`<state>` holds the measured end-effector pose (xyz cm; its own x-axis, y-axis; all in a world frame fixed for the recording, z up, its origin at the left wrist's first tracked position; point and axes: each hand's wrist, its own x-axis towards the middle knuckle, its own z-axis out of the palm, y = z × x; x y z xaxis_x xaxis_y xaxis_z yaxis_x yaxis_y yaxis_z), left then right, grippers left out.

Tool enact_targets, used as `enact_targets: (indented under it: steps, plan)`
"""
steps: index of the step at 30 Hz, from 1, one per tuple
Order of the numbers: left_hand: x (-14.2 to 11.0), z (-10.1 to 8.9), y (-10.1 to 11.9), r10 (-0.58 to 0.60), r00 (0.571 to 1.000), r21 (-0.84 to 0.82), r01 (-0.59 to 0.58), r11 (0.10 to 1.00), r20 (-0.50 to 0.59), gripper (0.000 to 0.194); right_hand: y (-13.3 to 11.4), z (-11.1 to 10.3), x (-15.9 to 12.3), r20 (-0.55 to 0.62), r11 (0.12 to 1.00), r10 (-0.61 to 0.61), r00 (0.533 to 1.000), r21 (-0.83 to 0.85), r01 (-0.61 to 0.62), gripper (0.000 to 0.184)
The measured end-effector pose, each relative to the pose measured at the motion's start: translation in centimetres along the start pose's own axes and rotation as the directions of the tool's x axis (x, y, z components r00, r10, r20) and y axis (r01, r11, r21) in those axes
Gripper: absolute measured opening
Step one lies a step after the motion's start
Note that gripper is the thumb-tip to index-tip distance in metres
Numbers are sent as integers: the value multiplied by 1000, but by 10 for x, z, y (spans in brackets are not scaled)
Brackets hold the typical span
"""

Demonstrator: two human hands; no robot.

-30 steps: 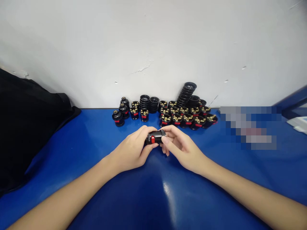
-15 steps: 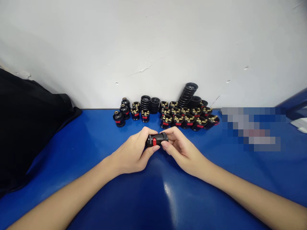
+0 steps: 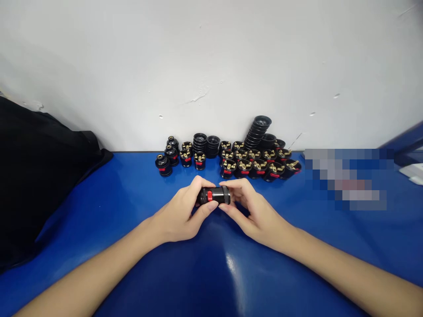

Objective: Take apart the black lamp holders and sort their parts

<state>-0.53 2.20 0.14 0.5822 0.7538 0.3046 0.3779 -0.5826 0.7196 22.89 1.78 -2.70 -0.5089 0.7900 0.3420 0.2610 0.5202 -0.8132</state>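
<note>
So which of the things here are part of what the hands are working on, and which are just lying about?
In hand:
black socket with red button, held by left hand and right hand
rows of socket parts
stacked black rings

Lying about:
black cloth
blue table

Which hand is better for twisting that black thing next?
Probably the right hand: its fingertips pinch the free ringed end of the black socket, while the left hand wraps the red-button end.

I can read no text, label, brand, number or sign anywhere on the desk [image 3: 132, 198] in front of me.
</note>
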Motion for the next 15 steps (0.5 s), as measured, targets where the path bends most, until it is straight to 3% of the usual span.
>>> enact_targets:
  steps: [3, 6, 9, 12, 15]
  plan:
    - [1, -1, -4, 16, 1000, 21, -15, 1000, -12, 21, 1, 2, 1, -53, 997, -74, 996, 7, 74, 33]
    - [1, -1, -8, 37, 999, 73, -38, 997, 8, 24, -2, 3, 4, -37, 998, 16, 999, 67, -13, 37]
    - [0, -2, -10, 73, 997, 124, -77, 989, 40, 22, -6, 0, 6, -10, 983, 129, 992, 134, -127, 24]
    - [-1, -2, -11, 81, 996, 149, -87, 985, 44, 24, -9, -1, 6, -30, 982, 122, 992, 151, -116, 20]
    - [0, -3, -11, 74, 997, 151, -79, 985, 38, 26, -10, -1, 4, -38, 988, 74, 997, 140, -68, 40]
